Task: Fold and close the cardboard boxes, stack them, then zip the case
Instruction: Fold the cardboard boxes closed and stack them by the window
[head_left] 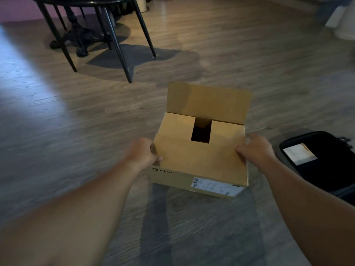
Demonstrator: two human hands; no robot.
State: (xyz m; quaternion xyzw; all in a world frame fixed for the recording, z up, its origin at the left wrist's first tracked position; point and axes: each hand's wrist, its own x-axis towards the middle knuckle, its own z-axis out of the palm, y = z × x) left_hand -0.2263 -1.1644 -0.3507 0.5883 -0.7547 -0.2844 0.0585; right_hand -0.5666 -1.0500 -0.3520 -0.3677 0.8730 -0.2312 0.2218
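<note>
On the wooden floor, left hand [143, 152] and right hand [255, 148] grip the brown cardboard box [199, 160], fingers curled over its side edges; far flap [208, 102] upright, may spring open.

A cardboard box [199, 156] is sitting on the wooden floor [249, 64] at the centre of the frame, its far flap [208, 102] standing up and the near flap folded down. The left hand [143, 152] is gripping its left edge, the right hand [255, 148] its right edge. A black case [326, 169] is lying open at the right edge; chair legs [115, 41] are showing at upper left.
</note>
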